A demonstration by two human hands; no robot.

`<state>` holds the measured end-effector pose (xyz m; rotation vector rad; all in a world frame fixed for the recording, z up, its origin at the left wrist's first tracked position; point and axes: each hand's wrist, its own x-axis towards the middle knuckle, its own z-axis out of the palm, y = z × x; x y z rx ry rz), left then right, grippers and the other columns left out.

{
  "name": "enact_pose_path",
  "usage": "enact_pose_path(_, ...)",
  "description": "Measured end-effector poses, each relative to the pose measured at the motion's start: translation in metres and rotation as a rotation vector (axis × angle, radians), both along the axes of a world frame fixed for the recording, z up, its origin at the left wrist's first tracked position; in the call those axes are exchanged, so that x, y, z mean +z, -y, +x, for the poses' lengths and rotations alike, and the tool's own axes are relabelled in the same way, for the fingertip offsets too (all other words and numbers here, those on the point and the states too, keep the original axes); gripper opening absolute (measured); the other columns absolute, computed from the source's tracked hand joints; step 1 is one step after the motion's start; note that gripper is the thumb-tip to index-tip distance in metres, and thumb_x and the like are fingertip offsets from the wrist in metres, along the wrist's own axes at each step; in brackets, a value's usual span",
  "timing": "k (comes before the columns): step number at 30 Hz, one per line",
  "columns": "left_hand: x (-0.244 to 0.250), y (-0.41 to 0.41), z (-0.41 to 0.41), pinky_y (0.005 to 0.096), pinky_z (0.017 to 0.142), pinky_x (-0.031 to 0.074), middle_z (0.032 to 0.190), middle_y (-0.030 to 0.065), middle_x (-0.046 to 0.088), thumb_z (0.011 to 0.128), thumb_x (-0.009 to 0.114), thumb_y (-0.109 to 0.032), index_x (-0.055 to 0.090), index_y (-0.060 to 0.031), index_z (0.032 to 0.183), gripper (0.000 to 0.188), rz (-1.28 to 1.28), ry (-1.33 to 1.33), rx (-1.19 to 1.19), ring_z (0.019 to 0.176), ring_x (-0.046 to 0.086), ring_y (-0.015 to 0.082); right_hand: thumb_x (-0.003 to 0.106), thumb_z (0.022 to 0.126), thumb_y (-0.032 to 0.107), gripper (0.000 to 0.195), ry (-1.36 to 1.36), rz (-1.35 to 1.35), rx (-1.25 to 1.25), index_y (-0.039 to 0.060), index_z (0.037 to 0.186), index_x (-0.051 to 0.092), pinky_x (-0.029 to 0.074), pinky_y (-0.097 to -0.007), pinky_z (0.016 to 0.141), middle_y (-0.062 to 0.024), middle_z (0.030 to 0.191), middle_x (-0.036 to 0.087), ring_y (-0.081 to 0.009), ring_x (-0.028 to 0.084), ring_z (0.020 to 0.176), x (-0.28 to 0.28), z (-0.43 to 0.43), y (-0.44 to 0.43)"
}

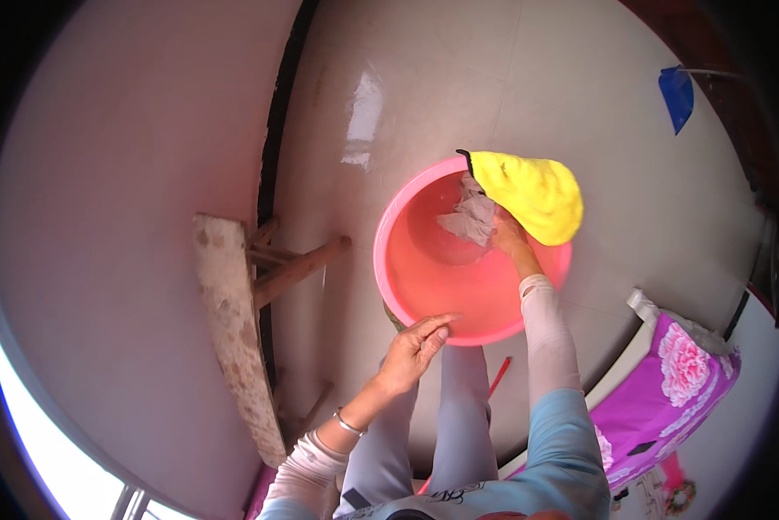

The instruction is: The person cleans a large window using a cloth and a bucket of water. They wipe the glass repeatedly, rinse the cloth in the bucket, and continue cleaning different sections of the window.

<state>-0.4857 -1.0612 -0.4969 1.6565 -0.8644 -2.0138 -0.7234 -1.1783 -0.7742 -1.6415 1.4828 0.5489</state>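
Note:
A pink plastic basin (382,260) stands on the floor before me. Inside it my right hand (510,238) grips a wet, crumpled pale cloth (471,220) near the far right side; the fingertips are partly hidden. A bright yellow cloth (532,195) with a black edge hangs over the basin's far right rim, just above that hand. My left hand (410,356), with a bracelet on its wrist, is at the near left rim. Its fingers reach over the edge and hold nothing; thumb and forefinger are slightly apart.
Left of the basin, a worn wooden bench (237,331) stands along the wall. A purple flowered cover (672,390) lies over furniture at the right. A blue dustpan (677,97) is at the far right. A thin red stick (500,377) shows beside my legs (464,416).

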Motion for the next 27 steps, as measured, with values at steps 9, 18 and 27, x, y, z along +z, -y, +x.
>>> enact_pose_path(9, -0.091, 0.028, -0.025, 0.0361, 0.098, 0.043, 0.133, 0.0116, 0.047, 0.100, 0.045, -0.029, 0.035, -0.0090, 0.143, 0.048, 0.306, -0.216, 0.308, 0.123, 0.048, 0.0227, 0.060, 0.087, 0.020, 0.033, 0.197, -0.189, -0.403, 0.0122, 0.119, 0.064, 0.047, -0.0440, 0.087, -0.0212, 0.114, 0.062, -0.0350, 0.060, 0.105, -0.113, 0.068, -0.073)
enact_pose_path(18, -0.208, 0.013, -0.034, 0.0454, 0.076, 0.051, 0.103, 0.0086, 0.058, 0.093, 0.045, -0.060, 0.046, -0.0160, 0.128, 0.056, 0.732, -0.639, 1.022, 0.094, 0.058, 0.0267, 0.056, 0.091, 0.010, 0.023, 0.492, -0.014, -0.752, -0.0033, 0.106, 0.067, 0.050, -0.0287, 0.062, -0.0129, 0.076, 0.070, -0.0112, 0.063, 0.068, 0.187, 0.093, -0.061)
enact_pose_path(27, -0.245, 0.001, -0.055, 0.0389, 0.074, 0.053, 0.091, 0.0038, 0.061, 0.098, 0.043, -0.046, 0.056, -0.0168, 0.115, 0.036, 0.539, -1.182, 0.945, 0.086, 0.062, 0.0219, 0.064, 0.084, 0.022, 0.025, 0.229, -0.557, -0.387, 0.0032, 0.069, 0.062, 0.048, -0.0437, 0.059, -0.0175, 0.074, 0.062, -0.0352, 0.062, 0.070, 0.128, 0.106, -0.048)
